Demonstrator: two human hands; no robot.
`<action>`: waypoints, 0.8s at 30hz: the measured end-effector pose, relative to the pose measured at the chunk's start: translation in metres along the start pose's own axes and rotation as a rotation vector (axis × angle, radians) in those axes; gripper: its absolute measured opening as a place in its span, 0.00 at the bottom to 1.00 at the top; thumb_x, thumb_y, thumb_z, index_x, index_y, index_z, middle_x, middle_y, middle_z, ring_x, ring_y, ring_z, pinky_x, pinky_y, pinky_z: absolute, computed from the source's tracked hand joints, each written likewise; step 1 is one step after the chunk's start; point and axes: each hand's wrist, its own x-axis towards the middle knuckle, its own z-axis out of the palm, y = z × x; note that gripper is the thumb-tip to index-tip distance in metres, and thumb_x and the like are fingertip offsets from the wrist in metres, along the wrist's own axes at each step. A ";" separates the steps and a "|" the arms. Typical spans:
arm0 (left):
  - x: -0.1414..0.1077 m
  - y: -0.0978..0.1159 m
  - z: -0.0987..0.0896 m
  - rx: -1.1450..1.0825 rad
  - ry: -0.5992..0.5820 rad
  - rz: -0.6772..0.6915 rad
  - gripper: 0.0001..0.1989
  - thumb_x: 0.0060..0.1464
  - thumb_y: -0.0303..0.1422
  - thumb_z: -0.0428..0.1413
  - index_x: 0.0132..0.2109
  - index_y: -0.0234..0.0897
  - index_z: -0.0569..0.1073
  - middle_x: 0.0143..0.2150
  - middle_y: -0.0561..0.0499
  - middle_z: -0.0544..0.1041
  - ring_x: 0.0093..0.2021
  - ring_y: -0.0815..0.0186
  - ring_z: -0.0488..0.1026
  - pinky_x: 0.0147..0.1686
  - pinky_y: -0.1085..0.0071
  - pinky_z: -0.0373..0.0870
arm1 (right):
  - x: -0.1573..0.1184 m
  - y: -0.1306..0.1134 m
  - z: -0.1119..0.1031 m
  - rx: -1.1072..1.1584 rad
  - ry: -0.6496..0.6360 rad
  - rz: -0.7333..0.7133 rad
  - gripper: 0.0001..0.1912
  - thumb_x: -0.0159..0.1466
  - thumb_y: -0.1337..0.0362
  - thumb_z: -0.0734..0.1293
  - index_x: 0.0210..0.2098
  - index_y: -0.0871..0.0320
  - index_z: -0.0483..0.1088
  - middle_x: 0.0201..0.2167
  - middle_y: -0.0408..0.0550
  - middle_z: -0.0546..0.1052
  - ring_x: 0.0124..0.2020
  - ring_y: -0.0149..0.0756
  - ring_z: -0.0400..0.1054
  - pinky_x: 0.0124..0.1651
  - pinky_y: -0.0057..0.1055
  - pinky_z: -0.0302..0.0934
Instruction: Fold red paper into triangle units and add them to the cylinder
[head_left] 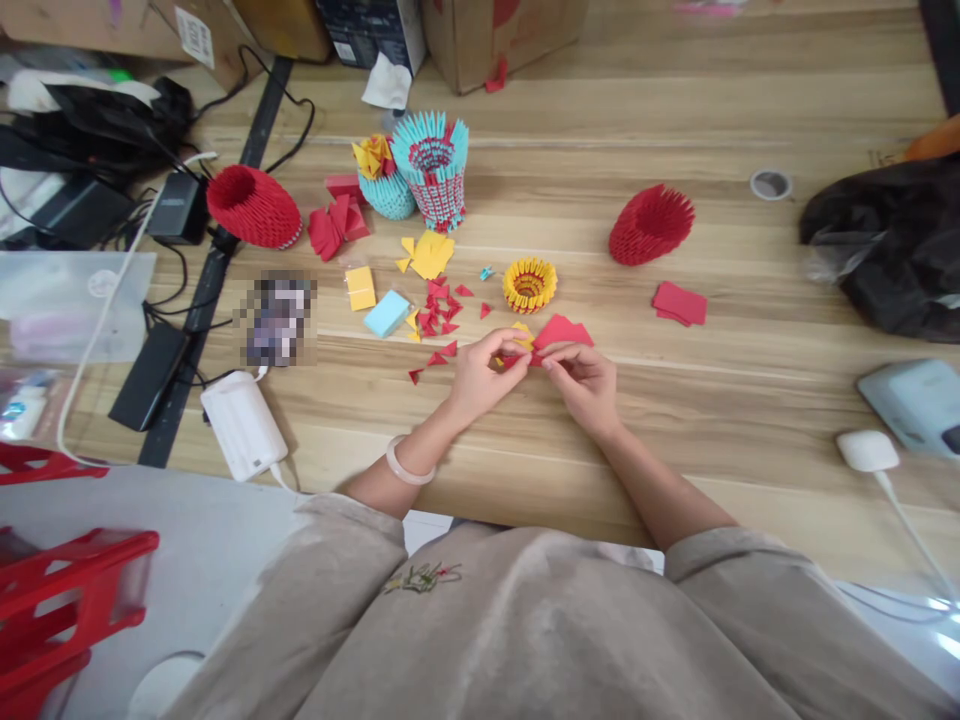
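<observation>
My left hand [484, 375] and my right hand [589, 385] meet over the table, thumbs and fingers pinched on a small red paper piece [535, 359] between them. Just beyond the fingers lie red paper sheets [562, 332] and some yellow paper [523, 335]. A round yellow folded-paper bowl [530, 286] stands farther back. Small red folded triangles [435, 318] are scattered left of it, beside a light blue paper stack [388, 313] and a yellow stack [361, 288]. More yellow paper [432, 255] lies behind them.
Blue-and-red [439, 175] and red [651, 226] paper vases stand behind; another red one [255, 207] leans at left. A white power bank [244, 425], a phone [279, 320] and cables lie left. Red cards [679, 303], a black bag [892, 245] and a pale blue device [915, 405] are at right.
</observation>
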 end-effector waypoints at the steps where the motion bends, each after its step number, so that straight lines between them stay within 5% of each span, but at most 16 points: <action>1: 0.000 0.000 0.000 0.021 0.013 0.010 0.12 0.50 0.30 0.59 0.44 0.36 0.73 0.34 0.48 0.80 0.35 0.68 0.78 0.37 0.74 0.72 | -0.001 0.000 0.000 0.000 -0.013 -0.002 0.07 0.56 0.59 0.71 0.28 0.54 0.73 0.32 0.47 0.76 0.38 0.36 0.71 0.42 0.34 0.66; 24: 0.001 0.003 -0.001 0.053 0.084 0.059 0.07 0.47 0.28 0.60 0.37 0.35 0.76 0.35 0.48 0.80 0.35 0.66 0.77 0.39 0.71 0.74 | 0.000 0.002 -0.002 0.057 -0.124 -0.053 0.07 0.58 0.57 0.70 0.31 0.54 0.74 0.37 0.48 0.78 0.41 0.35 0.72 0.49 0.37 0.66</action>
